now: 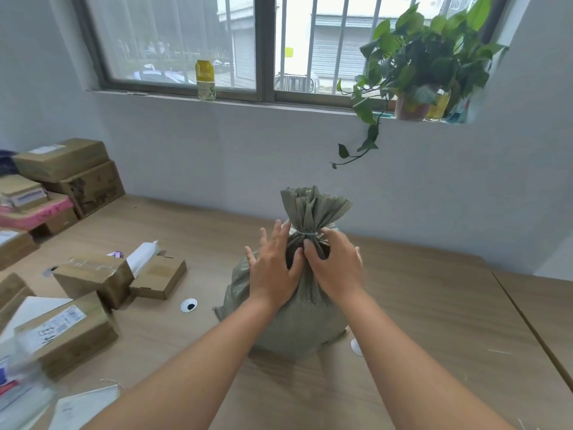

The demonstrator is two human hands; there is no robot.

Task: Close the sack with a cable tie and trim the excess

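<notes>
From the head view, a grey-green woven sack (pixel 297 305) stands upright mid-desk, toward the far edge, neck cinched by a white cable tie (pixel 305 233). The left hand (pixel 274 268) lies open, fingers spread, against its shoulder; the right hand (pixel 336 265) grips the gathered neck below the tie.

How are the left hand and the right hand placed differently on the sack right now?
The left hand lies flat with fingers spread against the sack; the right hand curls around the gathered neck. The right hand sits just under the cable tie; the left hand sits beside it, lower on the shoulder. Both touch the sack.
</notes>
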